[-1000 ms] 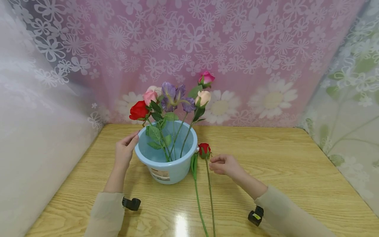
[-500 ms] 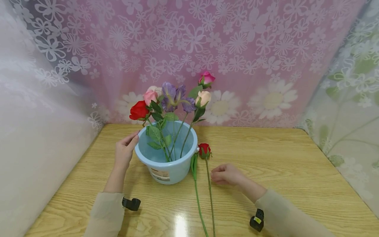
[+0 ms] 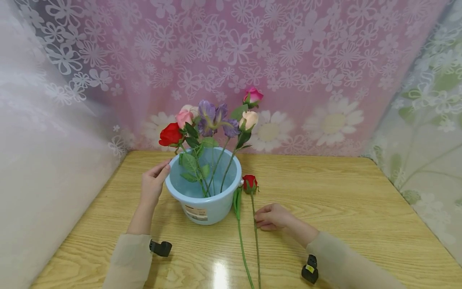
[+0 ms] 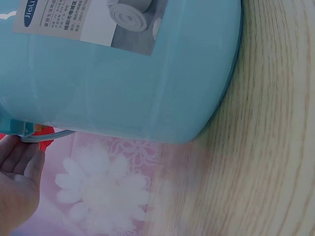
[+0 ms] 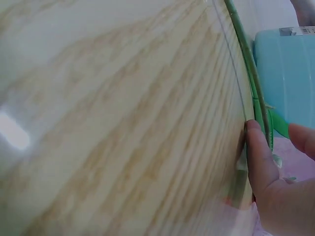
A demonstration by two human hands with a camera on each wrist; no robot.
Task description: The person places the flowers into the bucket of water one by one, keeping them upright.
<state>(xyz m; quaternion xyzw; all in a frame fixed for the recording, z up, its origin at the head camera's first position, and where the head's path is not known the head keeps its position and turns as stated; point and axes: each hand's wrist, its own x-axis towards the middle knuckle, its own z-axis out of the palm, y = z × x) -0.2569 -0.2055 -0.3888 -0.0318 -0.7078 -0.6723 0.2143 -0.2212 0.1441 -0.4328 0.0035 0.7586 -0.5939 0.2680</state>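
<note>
A light blue bucket point(image 3: 209, 212) stands on the table with several artificial flowers leaning in it, among them a purple iris point(image 3: 207, 116) and a red rose point(image 3: 171, 135). My left hand point(image 3: 153, 182) pinches the bucket's left rim; in the left wrist view its fingertips sit by the handle point(image 4: 54, 136). Right of the bucket a dark red rose point(image 3: 250, 184) lies on the table. My right hand point(image 3: 273, 216) is at this rose's stem point(image 5: 256, 73), thumb and finger spread on either side of it in the right wrist view.
Beside the rose lies another green stem point(image 3: 242, 245) with long leaves, its top hidden behind the bucket. The wooden table point(image 3: 325, 192) reaches back to a pink floral curtain point(image 3: 306, 60). A whitish curtain hangs on each side.
My right hand has moved from near the dark red rose's head down toward me, then left to its stem. My left hand keeps its place on the bucket's rim.
</note>
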